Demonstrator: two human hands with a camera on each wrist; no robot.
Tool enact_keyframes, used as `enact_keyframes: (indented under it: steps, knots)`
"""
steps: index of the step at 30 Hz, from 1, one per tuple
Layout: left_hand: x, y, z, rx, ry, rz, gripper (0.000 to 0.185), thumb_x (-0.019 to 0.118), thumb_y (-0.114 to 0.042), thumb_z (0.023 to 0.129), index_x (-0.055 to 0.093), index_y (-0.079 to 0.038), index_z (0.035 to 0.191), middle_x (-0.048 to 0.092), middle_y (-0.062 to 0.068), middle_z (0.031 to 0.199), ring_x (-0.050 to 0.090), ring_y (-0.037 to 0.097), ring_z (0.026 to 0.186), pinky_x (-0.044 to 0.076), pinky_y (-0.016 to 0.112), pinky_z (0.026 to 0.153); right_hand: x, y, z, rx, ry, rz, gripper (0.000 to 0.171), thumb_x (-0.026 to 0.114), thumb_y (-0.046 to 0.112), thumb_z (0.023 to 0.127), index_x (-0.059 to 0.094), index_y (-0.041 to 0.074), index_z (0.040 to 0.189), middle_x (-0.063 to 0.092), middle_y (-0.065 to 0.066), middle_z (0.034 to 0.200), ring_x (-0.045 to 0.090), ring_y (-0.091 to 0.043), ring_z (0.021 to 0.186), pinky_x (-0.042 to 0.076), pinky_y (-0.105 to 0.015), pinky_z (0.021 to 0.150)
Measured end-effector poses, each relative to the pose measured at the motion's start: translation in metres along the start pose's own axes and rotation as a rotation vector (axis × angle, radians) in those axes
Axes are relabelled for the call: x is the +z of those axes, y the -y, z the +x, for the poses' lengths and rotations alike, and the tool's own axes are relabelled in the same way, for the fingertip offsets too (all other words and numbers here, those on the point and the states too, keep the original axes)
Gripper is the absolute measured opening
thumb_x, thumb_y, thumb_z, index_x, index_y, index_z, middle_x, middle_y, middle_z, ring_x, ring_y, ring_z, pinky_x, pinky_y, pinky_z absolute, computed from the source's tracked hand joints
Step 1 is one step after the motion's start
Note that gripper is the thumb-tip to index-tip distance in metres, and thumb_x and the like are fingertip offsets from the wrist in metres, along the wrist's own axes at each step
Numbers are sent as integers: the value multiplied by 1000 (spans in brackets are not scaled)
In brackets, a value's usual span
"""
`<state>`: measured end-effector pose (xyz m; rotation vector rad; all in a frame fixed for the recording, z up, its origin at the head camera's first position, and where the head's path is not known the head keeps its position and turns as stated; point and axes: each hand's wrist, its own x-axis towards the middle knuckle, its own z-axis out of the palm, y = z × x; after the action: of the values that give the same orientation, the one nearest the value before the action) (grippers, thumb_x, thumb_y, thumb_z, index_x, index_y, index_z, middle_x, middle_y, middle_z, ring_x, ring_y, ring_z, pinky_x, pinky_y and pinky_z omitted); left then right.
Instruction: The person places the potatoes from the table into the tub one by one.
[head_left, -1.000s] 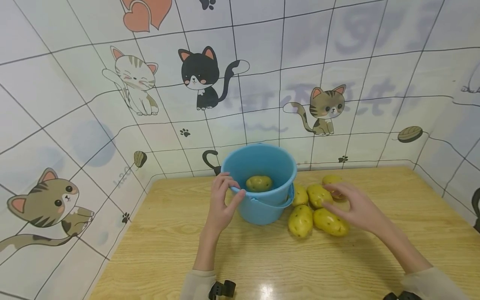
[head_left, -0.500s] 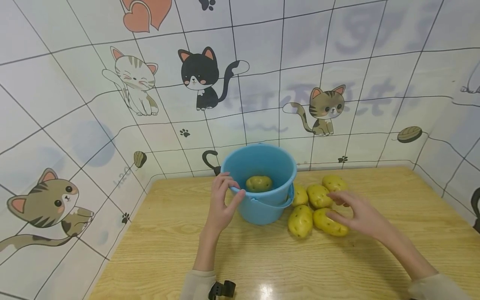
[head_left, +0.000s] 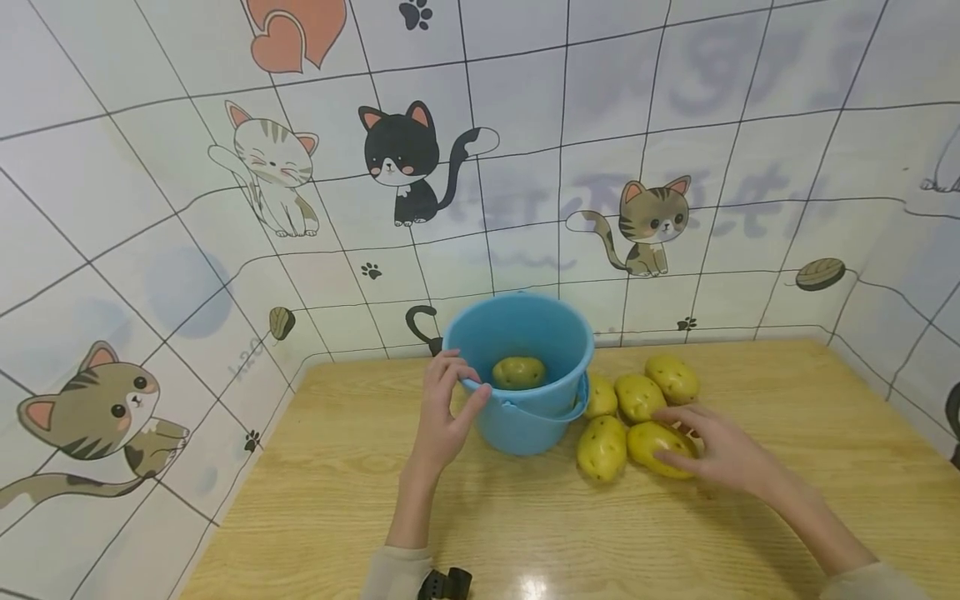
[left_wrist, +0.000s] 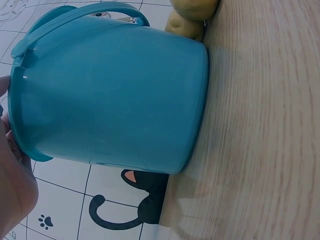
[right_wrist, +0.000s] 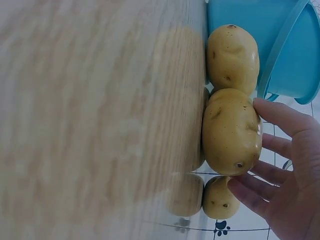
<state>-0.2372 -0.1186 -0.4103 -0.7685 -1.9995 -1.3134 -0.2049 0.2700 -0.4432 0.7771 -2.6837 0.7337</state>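
My left hand [head_left: 444, 421] grips the rim of a light blue bucket [head_left: 525, 429], thumb outside and fingers over the edge. One potato [head_left: 519, 372] lies inside the bucket. At the nearest right potato [head_left: 654, 446] of a group on the table, my right hand [head_left: 723, 454] holds its thumb and fingers round the sides. In the right wrist view the thumb tip meets that potato [right_wrist: 231, 132], and the other fingers pass partly hidden behind it. The bucket [left_wrist: 115, 95] stands upright in the left wrist view, its handle hanging toward the potatoes.
Several more yellow potatoes lie close together right of the bucket, among them a front one [head_left: 602, 450] and a back one [head_left: 672, 379]. The wooden table [head_left: 337, 483] meets a tiled-pattern wall [head_left: 525, 208] with cat drawings just behind the bucket.
My right hand has come down and nearer from above the back potatoes to the nearest right one, uncovering the back potato. The left hand keeps its hold on the bucket rim.
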Motion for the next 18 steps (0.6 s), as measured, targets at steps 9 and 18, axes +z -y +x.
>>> enact_keyframes:
  steps: [9,18]
  knots:
    - [2,-2,3,36,-1,-2,10,68,-4,90,59,-7,90,54,13,101,40,39,131,25,60,113,0,1,-4,74,79,23,64,84,37,82,61,4,132,61,-26,125,62,-41,108,52,-61,87]
    - [-7,-41,9,8,2,-14,9,65,5,88,56,3,87,52,25,97,40,51,125,25,67,109,4,-3,-5,44,90,37,76,90,36,74,57,4,135,58,-30,129,57,-52,115,46,-70,91]
